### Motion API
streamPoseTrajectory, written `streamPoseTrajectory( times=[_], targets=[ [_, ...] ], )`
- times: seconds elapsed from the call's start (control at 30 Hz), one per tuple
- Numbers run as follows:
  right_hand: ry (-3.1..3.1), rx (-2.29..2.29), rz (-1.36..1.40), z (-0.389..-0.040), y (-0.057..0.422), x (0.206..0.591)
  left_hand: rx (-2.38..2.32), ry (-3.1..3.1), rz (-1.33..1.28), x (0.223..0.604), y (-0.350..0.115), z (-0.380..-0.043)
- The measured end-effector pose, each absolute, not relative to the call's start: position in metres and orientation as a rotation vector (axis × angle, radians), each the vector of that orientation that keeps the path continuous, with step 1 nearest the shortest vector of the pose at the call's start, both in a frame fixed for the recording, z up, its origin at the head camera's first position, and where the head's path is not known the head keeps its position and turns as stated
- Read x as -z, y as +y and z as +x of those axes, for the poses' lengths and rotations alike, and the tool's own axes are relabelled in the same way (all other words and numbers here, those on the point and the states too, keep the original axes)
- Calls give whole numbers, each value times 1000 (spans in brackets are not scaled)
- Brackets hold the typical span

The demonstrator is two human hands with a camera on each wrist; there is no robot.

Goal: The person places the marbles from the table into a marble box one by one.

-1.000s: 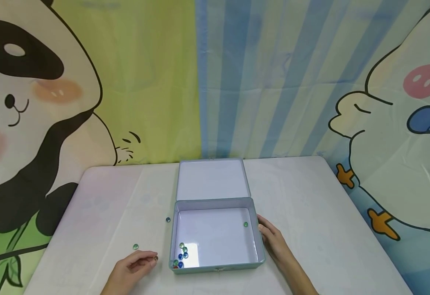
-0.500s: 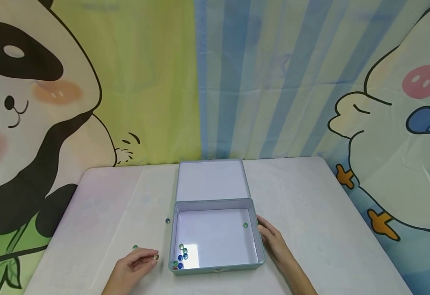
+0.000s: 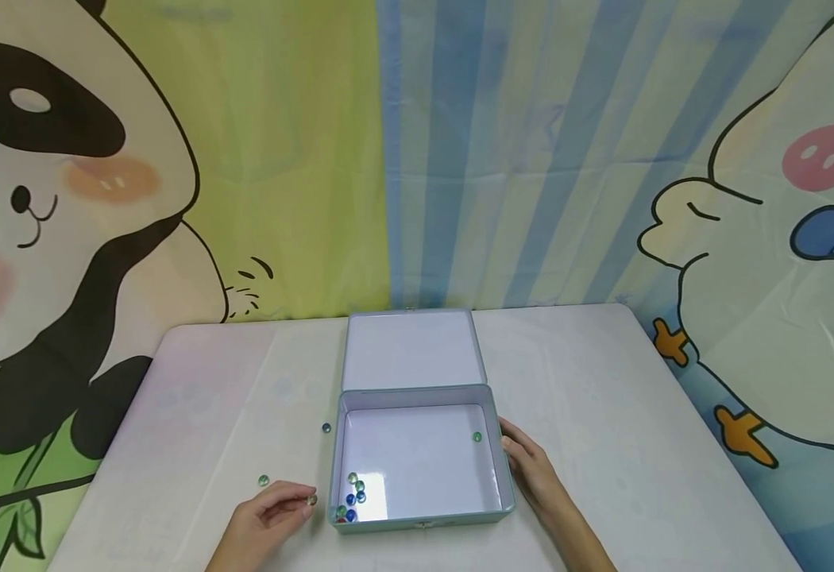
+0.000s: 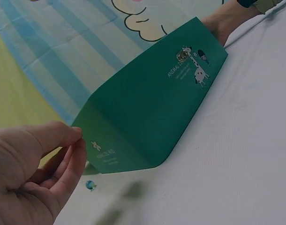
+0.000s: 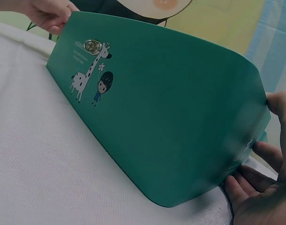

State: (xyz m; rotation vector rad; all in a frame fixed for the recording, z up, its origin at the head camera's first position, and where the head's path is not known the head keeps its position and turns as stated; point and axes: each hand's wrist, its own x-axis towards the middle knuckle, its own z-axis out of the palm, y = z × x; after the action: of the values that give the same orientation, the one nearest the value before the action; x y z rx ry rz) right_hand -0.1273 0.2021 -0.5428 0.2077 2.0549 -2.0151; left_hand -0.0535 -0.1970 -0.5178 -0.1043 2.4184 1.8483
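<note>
My left hand (image 3: 263, 520) pinches a brownish marble (image 3: 312, 500) between thumb and fingertips, just left of the tin box (image 3: 381, 525). In the left wrist view the left fingertips overlap the box's green side wall, and the marble is hidden. My right hand (image 3: 537, 469) rests against the box's right outer wall, fingers slightly bent. The right wrist view shows its thumb near the rim and its other fingers lower along that wall. Inside, several green and blue marbles (image 3: 361, 486) cluster at the near left corner. A single green marble (image 3: 477, 437) lies near the right wall.
The lid (image 3: 413, 349) is folded back behind the box. A green marble (image 3: 263, 481) lies beyond the left hand, and a dark blue marble (image 3: 326, 427) lies beside the box's left wall. Cartoon-printed curtains (image 3: 453, 159) rise behind the white table (image 3: 567, 357).
My left hand has moved slightly right, bringing the pinched marble nearer the box. The right hand and the box have stayed in place.
</note>
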Motion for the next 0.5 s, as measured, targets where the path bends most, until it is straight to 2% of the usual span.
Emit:
streamPoseTrajectory(
  times=[0.13, 0.5],
  targets=[
    [2068, 2002, 206, -128, 202, 542, -1858, 2462, 9, 516, -196, -56],
    [2043, 2044, 177, -128, 202, 542, -1854, 2475, 61, 507, -194, -60]
  ],
)
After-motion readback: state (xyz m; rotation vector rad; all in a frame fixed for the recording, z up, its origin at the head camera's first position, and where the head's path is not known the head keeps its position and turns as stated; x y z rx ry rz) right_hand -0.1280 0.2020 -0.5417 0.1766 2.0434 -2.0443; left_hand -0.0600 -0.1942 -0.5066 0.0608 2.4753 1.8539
